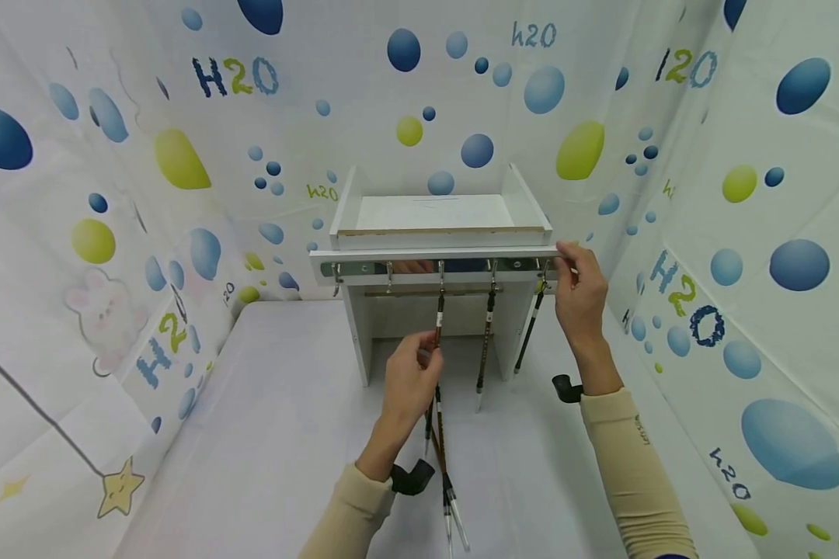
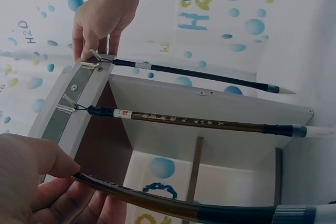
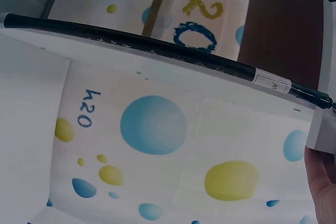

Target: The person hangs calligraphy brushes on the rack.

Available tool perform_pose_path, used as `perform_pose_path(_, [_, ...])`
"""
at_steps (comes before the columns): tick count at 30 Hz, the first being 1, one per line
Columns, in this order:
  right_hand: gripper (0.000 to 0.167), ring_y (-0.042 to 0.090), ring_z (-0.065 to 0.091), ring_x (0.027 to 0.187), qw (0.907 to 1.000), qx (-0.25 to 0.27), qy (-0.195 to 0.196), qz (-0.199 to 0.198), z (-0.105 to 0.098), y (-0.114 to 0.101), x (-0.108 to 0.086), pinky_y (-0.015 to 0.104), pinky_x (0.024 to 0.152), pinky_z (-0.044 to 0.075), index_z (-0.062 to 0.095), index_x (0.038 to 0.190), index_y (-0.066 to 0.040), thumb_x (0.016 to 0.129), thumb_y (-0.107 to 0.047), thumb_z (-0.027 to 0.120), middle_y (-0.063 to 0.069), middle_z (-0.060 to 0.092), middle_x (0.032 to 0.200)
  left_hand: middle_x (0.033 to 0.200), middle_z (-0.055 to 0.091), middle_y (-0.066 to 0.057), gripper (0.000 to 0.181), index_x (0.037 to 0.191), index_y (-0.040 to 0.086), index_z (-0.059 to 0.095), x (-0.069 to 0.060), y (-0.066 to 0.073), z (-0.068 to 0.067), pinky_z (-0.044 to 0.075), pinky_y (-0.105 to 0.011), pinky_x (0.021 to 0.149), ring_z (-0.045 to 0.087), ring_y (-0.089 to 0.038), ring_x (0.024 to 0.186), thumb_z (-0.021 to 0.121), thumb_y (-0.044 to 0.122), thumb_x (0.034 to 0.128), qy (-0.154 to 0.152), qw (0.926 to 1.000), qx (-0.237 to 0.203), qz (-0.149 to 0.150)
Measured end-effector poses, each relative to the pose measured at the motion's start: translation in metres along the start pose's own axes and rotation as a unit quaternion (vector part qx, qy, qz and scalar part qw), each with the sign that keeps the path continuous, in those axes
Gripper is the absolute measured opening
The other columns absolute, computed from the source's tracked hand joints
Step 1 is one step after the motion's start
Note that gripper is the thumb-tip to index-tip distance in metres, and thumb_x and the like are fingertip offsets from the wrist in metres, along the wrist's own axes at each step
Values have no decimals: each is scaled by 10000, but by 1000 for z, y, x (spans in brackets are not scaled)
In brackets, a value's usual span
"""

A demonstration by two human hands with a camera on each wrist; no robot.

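At the left, the near face of the white stand (image 1: 360,334) rises from the table (image 1: 294,388), and the first two hooks (image 1: 389,273) of its metal strip (image 1: 419,267) bear nothing, their fronts facing the person and within easy reach. To their right, the left hand (image 1: 412,376) pinches the held brush (image 2: 157,201) between thumb and fingertips, high on the handle below the third hook; a grip there likely gives fine control of the top end while the bristle end hangs free. Whether its cord is seated on that hook I cannot tell. Below and nearer the person, loose brushes (image 1: 443,458) lie together on the table with their pale tips to the near side, probably to be within reach of that hand. Behind, a shallow tray (image 1: 443,239) tops the stand. Farther right, a brown brush (image 1: 486,341) hangs by its cord from the fourth hook, and a dark brush (image 1: 530,332) hangs aslant from the fifth, both tip down, which would spare the bristles from being pressed. At the far right, the right hand (image 1: 582,295) has its fingers and thumb closed around the end of the front board (image 1: 510,252), seemingly to steady it against any tug from the left hand's work.
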State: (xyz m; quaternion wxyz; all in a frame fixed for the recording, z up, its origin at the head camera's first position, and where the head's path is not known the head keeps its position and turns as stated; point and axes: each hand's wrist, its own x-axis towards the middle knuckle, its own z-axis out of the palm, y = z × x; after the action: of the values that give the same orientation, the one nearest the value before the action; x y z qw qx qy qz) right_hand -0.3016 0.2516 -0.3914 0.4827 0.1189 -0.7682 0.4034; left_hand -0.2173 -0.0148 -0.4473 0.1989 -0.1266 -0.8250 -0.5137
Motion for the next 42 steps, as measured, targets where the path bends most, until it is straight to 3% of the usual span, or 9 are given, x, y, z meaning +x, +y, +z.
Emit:
perform_pose_path(15, [245, 365, 652, 978, 9996, 121, 256, 97, 6, -3, -1, 65, 779, 384, 647, 1209, 63, 978, 29, 573, 248, 656, 1149, 1008, 680, -95, 281, 1194, 27, 660, 4, 1, 0, 519, -213, 625, 655, -156, 764, 615, 80, 923, 18, 9997, -211, -134])
perform_pose_path(27, [282, 284, 659, 1025, 10000, 35, -5, 43, 0, 0, 0, 56, 809, 427, 641, 1267, -10, 1022, -122, 556, 187, 660, 1193, 962, 685, -105, 276, 1162, 20, 670, 1, 7, -2, 520, -209, 619, 643, -145, 728, 629, 70, 894, 159, 9985, -516, -103])
perform_pose_path(42, [265, 296, 672, 1017, 9997, 119, 108, 156, 1, -3, 0, 55, 795, 416, 659, 1243, 0, 998, -68, 585, 190, 671, 1192, 985, 679, -100, 253, 1164, 41, 612, -1, 5, 0, 492, -196, 577, 608, -121, 710, 653, 64, 916, 194, 9979, -592, -154])
